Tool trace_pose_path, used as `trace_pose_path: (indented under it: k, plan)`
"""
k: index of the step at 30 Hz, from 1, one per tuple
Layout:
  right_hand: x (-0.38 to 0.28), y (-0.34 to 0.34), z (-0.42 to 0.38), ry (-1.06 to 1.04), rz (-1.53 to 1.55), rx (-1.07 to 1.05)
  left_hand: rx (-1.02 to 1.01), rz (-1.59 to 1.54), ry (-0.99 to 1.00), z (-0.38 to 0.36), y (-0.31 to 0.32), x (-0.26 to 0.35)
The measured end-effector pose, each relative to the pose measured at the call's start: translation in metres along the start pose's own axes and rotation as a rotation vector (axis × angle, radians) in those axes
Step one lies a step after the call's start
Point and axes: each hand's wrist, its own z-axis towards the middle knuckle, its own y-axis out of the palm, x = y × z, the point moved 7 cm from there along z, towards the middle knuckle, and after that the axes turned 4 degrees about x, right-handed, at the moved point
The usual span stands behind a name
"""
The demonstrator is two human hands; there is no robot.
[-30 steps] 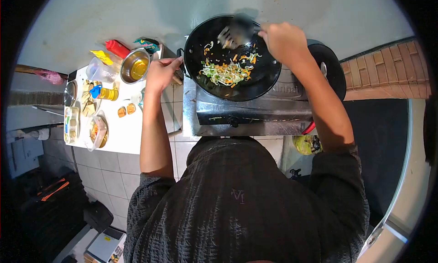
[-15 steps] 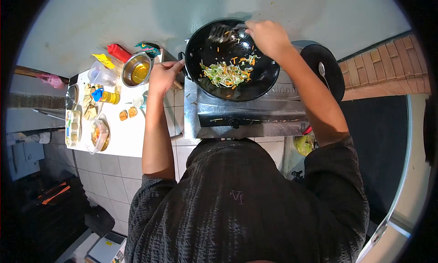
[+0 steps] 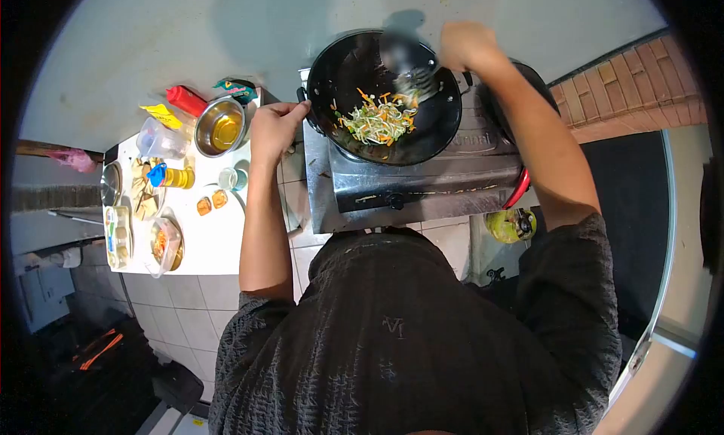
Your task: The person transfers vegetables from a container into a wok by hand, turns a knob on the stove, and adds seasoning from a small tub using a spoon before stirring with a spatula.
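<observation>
Black wok seated on steel stove, holding shredded vegetables at centre-bottom. Slotted spatula inside wok, head blurred, touching upper right edge of vegetables. Right hand at far right rim, fingers closed around spatula handle. Left hand at wok's left side, fingers curled on wok handle. Steel bowl with yellow liquid just left of left hand, on white counter. Red bottle beside bowl.
</observation>
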Motion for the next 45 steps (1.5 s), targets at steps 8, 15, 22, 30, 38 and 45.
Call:
trace_pose_path:
  k: [8,15,22,30,38,45]
  plan:
    - [-0.002,-0.026,-0.024,0.058,0.059,0.017,-0.092,-0.041,-0.067,0.002,0.003,-0.011]
    - [-0.028,0.018,-0.018,0.080,0.034,-0.178,-0.106,0.030,0.009,0.008,0.005,-0.011]
    - [-0.009,-0.063,-0.034,0.112,-0.152,0.100,-0.117,0.065,0.007,0.013,0.006,-0.016]
    - [-0.014,-0.002,-0.040,0.041,-0.180,-0.010,-0.147,0.057,0.016,0.015,0.008,-0.018]
    - [-0.011,-0.019,-0.045,0.099,-0.083,0.014,-0.149,0.072,0.025,0.016,0.008,-0.017]
    - [-0.017,0.015,-0.047,0.169,0.168,-0.058,-0.141,0.045,0.005,0.014,0.005,-0.016]
